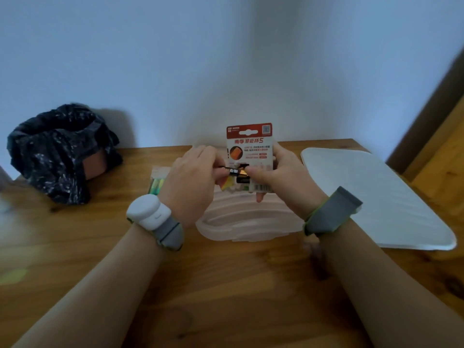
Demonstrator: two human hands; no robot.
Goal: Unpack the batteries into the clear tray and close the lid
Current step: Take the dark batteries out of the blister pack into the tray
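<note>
L hand (193,179): batt (234,171); R hand (283,177): pack (249,144)

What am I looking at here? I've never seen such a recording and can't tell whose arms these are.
No machine here: a person wears one camera on the head, looking down at their own bare arms. The right hand holds up a red-and-white battery pack; the left hand pinches a dark battery at its lower part. Under them a clear tray lies on the wooden table. A greenish packet lies left of the tray, a dark patterned cloth farther left, a white flat panel on the right.
</note>
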